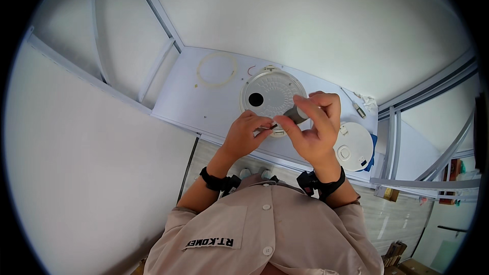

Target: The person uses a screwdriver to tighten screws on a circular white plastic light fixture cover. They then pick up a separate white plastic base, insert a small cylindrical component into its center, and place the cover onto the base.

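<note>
One left hand [248,133], one right hand [317,135]. In the right, one grey cylinder [297,115]. One table [219,109]. Far left on it, one pale ring [198,73], one red wire [249,71]; in the middle, one round metal-faced part [274,90]. To the right, one slender tool [359,110], one crumpled white piece [368,103], one round white lid [356,145]. Near side, two wristbands [213,180], two shoes [245,173].

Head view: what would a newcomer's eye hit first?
The two hands at mid-picture: the right hand grips a grey cylinder, and the left hand has its fingertips near the cylinder's lower-left end. Just beyond them, a round pale housing shows a stark black disc left of its middle. Then a round white cover at the table's right end, partly over something blue.
</note>
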The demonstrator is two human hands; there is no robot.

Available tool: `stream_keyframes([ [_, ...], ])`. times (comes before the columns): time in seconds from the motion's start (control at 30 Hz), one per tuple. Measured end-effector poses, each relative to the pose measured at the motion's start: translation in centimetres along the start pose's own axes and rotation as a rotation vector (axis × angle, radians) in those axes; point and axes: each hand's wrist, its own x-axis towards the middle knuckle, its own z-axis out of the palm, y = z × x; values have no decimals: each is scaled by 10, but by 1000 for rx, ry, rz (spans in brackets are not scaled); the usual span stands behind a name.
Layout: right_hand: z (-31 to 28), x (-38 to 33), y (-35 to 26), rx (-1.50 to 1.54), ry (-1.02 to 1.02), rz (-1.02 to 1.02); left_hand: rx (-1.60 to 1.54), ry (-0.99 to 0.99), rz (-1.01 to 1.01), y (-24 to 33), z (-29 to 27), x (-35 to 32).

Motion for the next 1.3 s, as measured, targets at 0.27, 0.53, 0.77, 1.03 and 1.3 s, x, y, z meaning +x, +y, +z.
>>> stream_keyframes([
  [0.27, -12, 16, -5, 304, -185, 59, 26, -49, -37, 3, -5, 2],
  [0.53, -5, 15, -13, 188, -42, -24, 2, -36, -52, 5, -4, 3],
  [0.77, -5, 6, -1, 167, -103, 6, -12, -15, -37, 4, -2, 2],
  [1.03, 0, 21, -12, 384, -108, 76, 29, -19, -31, 1, -2, 2],
  [1.3, 8, 5, 6, 144, -56, -68, 23, 23, -18, 1, 3, 3],
])
